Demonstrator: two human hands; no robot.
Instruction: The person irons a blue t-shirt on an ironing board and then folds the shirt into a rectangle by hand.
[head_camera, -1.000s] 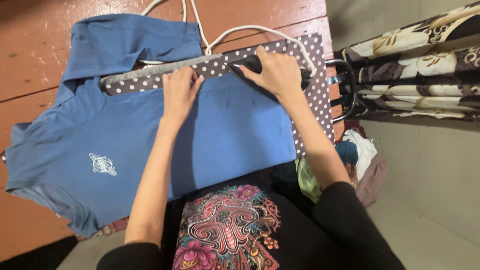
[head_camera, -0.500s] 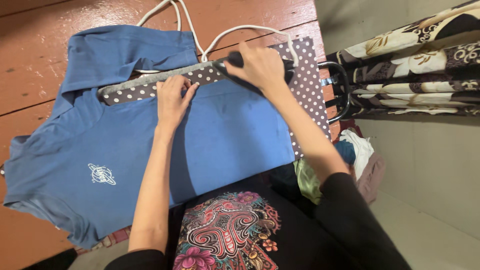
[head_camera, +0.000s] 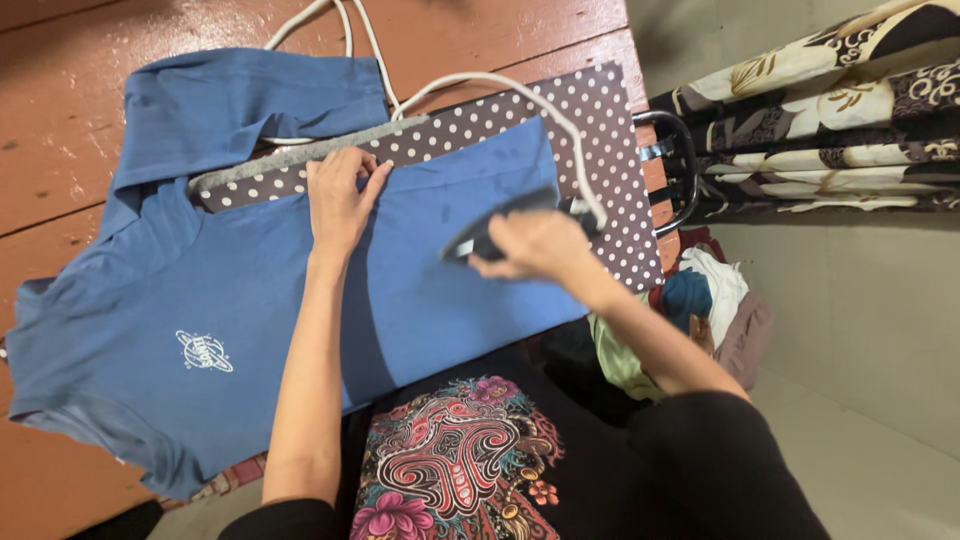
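Two hands: iron (head_camera: 505, 225), blue shirt (head_camera: 250, 300)

No packages, signs or screens are shown. The nearest thing to a label is a small white emblem (head_camera: 204, 352) printed on the chest of a blue shirt (head_camera: 300, 300), which is spread over a dotted ironing board (head_camera: 610, 150); it is oval, ringed like a planet, and set well to the left of both hands. Its lettering is too small to be made out.
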